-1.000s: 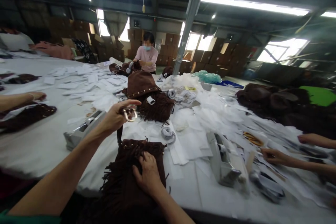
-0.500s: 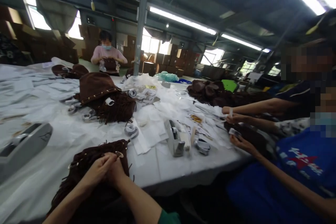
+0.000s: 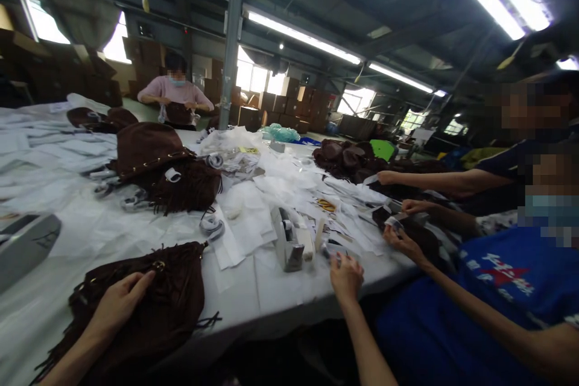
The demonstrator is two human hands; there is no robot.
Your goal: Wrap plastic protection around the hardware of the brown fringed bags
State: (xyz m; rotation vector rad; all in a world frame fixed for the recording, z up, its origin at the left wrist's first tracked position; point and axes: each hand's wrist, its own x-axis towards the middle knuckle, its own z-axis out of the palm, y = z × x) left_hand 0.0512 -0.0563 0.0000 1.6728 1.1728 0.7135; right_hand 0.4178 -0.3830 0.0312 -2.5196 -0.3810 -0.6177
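A dark brown fringed bag (image 3: pixel 167 313) with gold metal rings lies at the table's near left edge. My left hand (image 3: pixel 120 301) rests across it, thumb and fingers pressed together on the bag beside a gold ring. To the right, my right hand (image 3: pixel 347 277) is at the table edge with curled fingers, at a coiled grey-and-white band (image 3: pixel 332 247). Its fingertips close on the near side of the coil and partly hide it. A grey tape dispenser (image 3: pixel 287 241) stands just left of that hand.
Another tape dispenser (image 3: pixel 27 247) stands at the far left. More brown bags (image 3: pixel 149 151) and loose white paper (image 3: pixel 244 205) cover the table. Yellow-handled scissors (image 3: pixel 325 205) lie mid-table. At right, a co-worker in blue (image 3: pixel 497 271) handles a brown item; another person's arm (image 3: pixel 434 180) reaches in behind.
My right hand has left the bag and moved right to the coiled band. My left hand stays on the bag, which now shows more of its front. The view has shifted slightly right.
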